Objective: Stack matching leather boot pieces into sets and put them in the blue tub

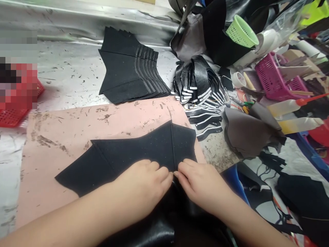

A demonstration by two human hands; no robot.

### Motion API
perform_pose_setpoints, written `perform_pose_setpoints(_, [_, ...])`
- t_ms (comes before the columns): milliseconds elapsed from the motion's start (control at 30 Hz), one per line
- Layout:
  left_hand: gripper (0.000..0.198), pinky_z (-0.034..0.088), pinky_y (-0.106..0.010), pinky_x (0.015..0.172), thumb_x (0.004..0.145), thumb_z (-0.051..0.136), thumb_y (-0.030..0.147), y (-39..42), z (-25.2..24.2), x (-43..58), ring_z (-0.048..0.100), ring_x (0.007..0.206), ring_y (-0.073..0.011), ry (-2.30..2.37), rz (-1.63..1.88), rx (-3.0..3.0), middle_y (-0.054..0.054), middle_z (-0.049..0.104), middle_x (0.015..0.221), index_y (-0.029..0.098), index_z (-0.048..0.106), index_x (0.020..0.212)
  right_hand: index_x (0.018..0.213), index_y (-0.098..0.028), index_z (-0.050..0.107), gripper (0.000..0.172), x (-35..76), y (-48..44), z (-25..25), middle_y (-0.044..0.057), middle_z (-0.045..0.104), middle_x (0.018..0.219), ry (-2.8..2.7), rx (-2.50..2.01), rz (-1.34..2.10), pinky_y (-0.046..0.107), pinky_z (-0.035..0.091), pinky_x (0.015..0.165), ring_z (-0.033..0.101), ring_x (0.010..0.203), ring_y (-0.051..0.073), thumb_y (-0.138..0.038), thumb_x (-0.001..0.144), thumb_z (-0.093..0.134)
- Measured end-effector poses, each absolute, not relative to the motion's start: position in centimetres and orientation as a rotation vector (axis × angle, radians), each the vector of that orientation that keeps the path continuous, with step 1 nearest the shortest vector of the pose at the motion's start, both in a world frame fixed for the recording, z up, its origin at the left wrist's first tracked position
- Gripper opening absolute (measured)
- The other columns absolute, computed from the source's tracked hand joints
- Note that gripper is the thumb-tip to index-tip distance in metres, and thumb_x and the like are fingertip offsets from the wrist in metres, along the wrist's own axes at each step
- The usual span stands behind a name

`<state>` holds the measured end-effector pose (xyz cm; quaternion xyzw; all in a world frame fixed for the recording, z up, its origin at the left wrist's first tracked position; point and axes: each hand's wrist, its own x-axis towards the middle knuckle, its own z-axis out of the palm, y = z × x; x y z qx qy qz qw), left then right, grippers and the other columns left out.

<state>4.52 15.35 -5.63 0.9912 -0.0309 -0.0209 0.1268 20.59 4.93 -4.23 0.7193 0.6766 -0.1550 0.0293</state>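
A black, pointed piece of sheet material (138,151) with raised seams lies across the pink board (64,123). Both hands meet at its near edge, close to the right-hand seam. My left hand (151,178) is closed, thumb and fingers pinching that edge. Beside it, fingertips almost touching, my right hand (192,175) pinches the same edge. Part of the edge is hidden under the fingers. Below them hangs shiny black material (156,230); whether it joins the piece I cannot tell.
Behind the board lies a fanned stack of similar black pieces (123,68). To its right are black strips with white edges (197,85) and dark brown pieces (252,130). A red basket (15,115) stands left; a magenta basket (272,80) and glue-like bottles (285,108) stand right.
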Motion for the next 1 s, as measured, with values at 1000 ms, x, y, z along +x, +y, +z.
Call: perform_pose_setpoints(1000, [0.037,0.039,-0.031,0.06,0.076,0.044,0.008,16.3,-7.1,5.8,0.048,0.071,-0.0179,-0.16,0.244,2.803,-0.005,0.058,0.084,0.015,0.056,0.111,0.081,-0.021,0.053,0.009,21.6,-1.4,-6.8,-0.004,0.054,0.063,1.697,3.42,-0.671,0.02,0.045,0.046,0.051,0.05,0.009,-0.019,0.076,0.06])
